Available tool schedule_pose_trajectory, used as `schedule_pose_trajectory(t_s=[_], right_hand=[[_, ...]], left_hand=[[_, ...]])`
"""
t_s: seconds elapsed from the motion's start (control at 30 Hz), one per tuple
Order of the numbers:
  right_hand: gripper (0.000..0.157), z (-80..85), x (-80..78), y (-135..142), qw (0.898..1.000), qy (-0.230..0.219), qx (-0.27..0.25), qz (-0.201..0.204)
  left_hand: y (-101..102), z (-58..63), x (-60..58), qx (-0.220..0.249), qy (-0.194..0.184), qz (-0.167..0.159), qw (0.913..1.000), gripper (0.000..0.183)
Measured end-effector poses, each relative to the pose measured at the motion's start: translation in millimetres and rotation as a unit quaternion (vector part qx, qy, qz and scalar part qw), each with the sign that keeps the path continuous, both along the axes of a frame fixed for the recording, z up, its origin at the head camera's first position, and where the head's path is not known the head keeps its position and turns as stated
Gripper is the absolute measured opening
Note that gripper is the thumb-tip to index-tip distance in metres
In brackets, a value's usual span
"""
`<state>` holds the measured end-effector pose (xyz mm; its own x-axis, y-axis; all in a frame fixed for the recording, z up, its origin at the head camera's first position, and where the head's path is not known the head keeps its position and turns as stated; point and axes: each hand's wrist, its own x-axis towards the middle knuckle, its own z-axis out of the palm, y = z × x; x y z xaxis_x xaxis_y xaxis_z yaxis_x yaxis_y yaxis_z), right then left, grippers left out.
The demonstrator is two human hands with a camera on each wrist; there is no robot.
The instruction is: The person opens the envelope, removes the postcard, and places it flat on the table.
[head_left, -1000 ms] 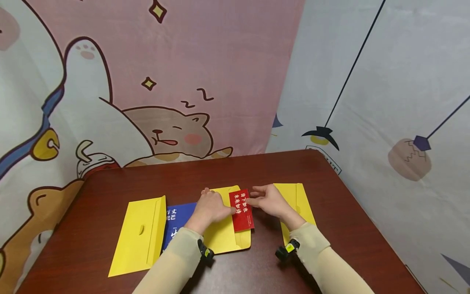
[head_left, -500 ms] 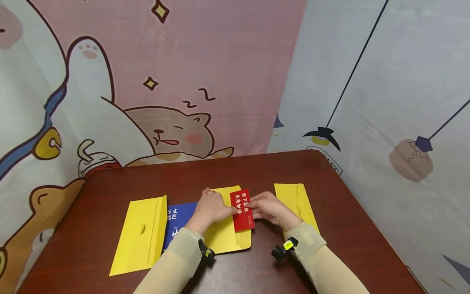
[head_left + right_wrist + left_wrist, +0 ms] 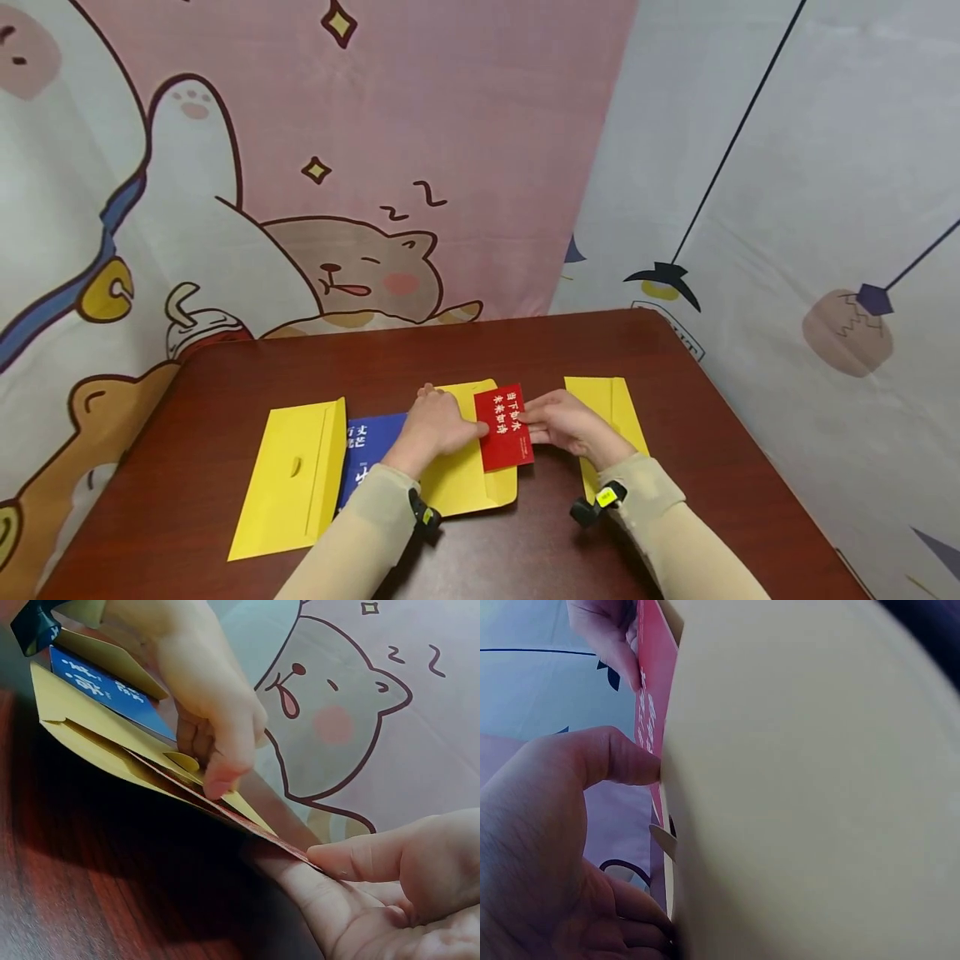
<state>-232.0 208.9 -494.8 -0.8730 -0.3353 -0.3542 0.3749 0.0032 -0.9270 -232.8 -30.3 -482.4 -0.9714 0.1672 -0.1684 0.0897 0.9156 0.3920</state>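
A red card (image 3: pixel 505 427) with white lettering sticks partly out of the mouth of the middle yellow envelope (image 3: pixel 459 487), over its opened flap. My right hand (image 3: pixel 567 423) pinches the card's right edge between thumb and fingers; the right wrist view shows the thumb on top of the card (image 3: pixel 259 831). My left hand (image 3: pixel 437 423) holds the envelope, its thumb (image 3: pixel 634 761) pressing at the mouth beside the card. In the left wrist view, the left fingers curl at the envelope's edge, their tips hidden. How far the card reaches inside is hidden.
A blue card (image 3: pixel 372 442) with white lettering lies left of the middle envelope, partly under my left arm. Another yellow envelope (image 3: pixel 288 479) lies at the far left, and a further one (image 3: pixel 617 408) sits right, partly behind my right hand. A patterned cloth (image 3: pixel 465 150) hangs behind the table.
My right hand has closed on the red card's edge and drawn it slightly right, so more of it shows outside the envelope. The left hand keeps its place on the envelope.
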Motion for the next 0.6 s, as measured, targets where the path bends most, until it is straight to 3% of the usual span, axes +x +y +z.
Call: schedule_pose_trajectory(t_s=[0.3,0.6], right_hand=[[0.039,4.8,-0.1,15.5,1.000,0.003,-0.010,0.012],[0.037,8.5,1.1,29.1,1.000,0.000,-0.003,-0.001]], left_hand=[[-0.3,0.4,0.1,-0.003,0.008,-0.004,1.0000,0.089],[-1.3,-2.1,1.2,-0.006,0.023,-0.020,0.9995,0.093]])
